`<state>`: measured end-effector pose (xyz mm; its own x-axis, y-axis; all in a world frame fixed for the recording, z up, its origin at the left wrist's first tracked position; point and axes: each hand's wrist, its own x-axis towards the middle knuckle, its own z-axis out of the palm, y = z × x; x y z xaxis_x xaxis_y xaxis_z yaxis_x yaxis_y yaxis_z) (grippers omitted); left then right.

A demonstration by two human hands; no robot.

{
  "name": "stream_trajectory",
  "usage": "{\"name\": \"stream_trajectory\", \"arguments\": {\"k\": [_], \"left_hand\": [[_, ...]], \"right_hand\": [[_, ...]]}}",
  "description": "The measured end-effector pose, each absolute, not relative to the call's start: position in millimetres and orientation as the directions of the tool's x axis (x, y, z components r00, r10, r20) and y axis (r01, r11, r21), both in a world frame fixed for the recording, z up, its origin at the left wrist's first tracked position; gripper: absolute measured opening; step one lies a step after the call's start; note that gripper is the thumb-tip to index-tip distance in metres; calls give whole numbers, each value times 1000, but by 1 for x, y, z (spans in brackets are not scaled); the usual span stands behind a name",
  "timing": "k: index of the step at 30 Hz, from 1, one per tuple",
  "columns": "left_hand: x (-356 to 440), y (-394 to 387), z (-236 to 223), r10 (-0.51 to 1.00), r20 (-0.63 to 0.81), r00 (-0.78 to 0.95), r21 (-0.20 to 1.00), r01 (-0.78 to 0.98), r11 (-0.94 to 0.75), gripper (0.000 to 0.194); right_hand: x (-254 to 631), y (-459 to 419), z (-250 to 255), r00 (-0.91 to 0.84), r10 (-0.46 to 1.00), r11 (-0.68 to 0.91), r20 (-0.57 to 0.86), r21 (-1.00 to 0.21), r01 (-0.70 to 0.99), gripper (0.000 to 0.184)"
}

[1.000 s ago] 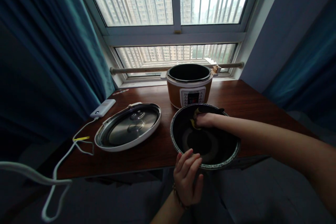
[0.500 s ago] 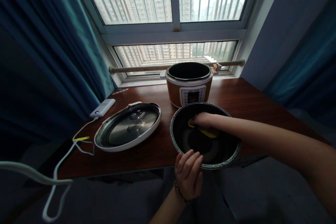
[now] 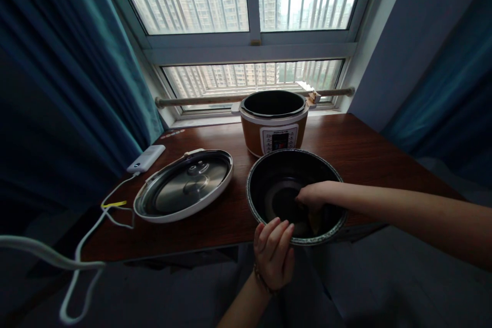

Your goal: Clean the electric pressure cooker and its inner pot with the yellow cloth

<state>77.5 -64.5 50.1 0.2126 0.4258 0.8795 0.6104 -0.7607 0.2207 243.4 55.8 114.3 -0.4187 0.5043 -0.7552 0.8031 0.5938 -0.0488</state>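
A dark inner pot (image 3: 282, 166) with a speckled rim is tilted toward me at the table's front edge. My left hand (image 3: 273, 251) grips its near rim, fingers over the edge. Deep inside the pot is my right hand (image 3: 314, 196), bent down against the inner wall on the right. A yellow cloth (image 3: 315, 221) shows dimly beneath it; the fingertips are hidden. Just behind the pot stands the brown and white electric cooker (image 3: 251, 130), its top uncovered. The round lid (image 3: 192, 187) lies to the left with its metal underside up.
The wooden table (image 3: 342, 138) stands against a barred window (image 3: 180, 0). At its left are a white power bank (image 3: 148, 158) and a white cable (image 3: 79, 246) with a yellow tie (image 3: 115, 204). Blue curtains (image 3: 96, 36) hang at both sides.
My right hand has moved down and to the right inside the pot with the yellow cloth, which is now mostly hidden. My left hand keeps its hold on the rim.
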Motion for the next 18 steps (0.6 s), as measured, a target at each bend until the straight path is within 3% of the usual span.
{"name": "stream_trajectory", "arguments": {"k": [4,8,12,18], "left_hand": [[77,-65,49,418,879,229,201,616,-761,34],[77,-65,50,417,875,244,190,620,-761,34],[76,-66,52,428,863,269,183,623,-761,34],[75,-65,49,421,866,269,173,630,-757,35]], "right_hand": [[236,45,114,-525,324,581,-787,-272,767,36],[229,39,103,-584,223,441,-781,-453,775,38],[229,41,98,-559,159,370,-814,-476,798,44],[241,51,96,-484,142,403,-864,-396,825,31]]}}
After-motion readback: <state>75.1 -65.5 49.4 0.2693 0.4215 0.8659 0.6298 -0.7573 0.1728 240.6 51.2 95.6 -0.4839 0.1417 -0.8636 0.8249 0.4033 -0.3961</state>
